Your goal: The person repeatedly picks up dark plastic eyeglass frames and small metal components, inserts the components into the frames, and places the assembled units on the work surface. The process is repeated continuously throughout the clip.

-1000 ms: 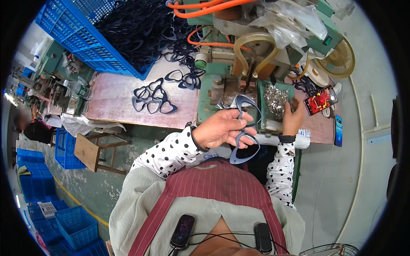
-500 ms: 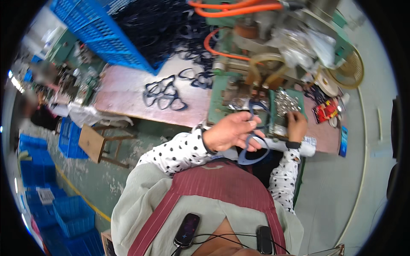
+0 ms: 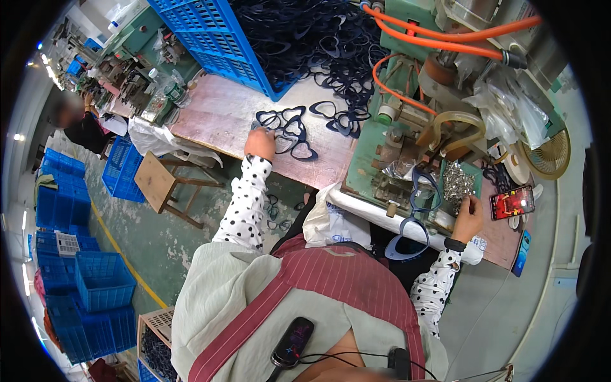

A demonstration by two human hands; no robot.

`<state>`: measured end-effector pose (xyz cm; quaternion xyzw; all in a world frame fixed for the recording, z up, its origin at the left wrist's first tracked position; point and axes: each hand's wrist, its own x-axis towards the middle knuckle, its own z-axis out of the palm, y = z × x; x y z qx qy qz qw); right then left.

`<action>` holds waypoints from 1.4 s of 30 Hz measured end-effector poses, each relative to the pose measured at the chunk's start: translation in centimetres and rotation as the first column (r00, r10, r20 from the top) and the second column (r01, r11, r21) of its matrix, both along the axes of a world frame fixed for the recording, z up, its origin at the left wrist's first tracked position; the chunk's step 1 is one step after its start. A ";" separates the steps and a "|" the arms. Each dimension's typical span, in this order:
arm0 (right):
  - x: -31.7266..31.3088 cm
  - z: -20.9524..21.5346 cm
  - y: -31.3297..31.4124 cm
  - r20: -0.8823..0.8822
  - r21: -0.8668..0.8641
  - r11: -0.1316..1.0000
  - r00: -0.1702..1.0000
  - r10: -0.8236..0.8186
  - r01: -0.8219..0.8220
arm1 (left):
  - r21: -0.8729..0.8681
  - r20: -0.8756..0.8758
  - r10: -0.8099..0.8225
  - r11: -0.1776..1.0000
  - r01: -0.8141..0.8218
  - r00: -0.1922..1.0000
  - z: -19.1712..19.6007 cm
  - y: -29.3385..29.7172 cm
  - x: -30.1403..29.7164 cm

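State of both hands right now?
Left hand: at dark-blue, cat-eye-shaped, plastic-looking frames; grip cannot be told.
Right hand: curled beside small silvery metal pieces; whether it holds one cannot be told.

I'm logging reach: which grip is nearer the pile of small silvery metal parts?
Right. The right grip is close to the lower-right edge of the pile; the left grip is well off to the left, at the dark-blue cat-eye glasses frames.

The left forearm reaches forward, its left hand just inside the worktop's front edge, fingertips hidden. The right forearm angles up; the right hand, fingers bent, is near the front-right corner.
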<state>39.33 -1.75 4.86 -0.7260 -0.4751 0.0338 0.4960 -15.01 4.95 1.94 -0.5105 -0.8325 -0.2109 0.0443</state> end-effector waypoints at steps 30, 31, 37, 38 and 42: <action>-12.4 13.0 -0.9 -0.456 0.098 0.886 0.770 0.445 -0.454 | 0.505 -0.359 -0.925 -0.305 0.808 -0.124 14.4 -7.0 24.8; -12.6 13.1 -0.8 -0.467 0.115 0.881 0.758 0.457 -0.460 | 0.487 -0.383 -0.914 -0.326 0.810 -0.138 14.3 -7.2 24.6; -13.6 12.6 -0.4 -0.597 0.309 0.830 0.584 0.549 -0.464 | 0.443 -0.446 -0.864 -0.441 0.781 -0.235 15.1 -7.8 24.2; -13.6 12.7 -0.5 -0.576 0.285 0.838 0.616 0.537 -0.465 | 0.439 -0.449 -0.860 -0.449 0.778 -0.243 15.2 -7.5 24.3; -10.2 11.1 0.3 -0.383 0.238 0.900 0.817 0.432 -0.364 | 0.395 -0.415 -0.847 -0.497 0.772 -0.333 14.3 -5.9 25.0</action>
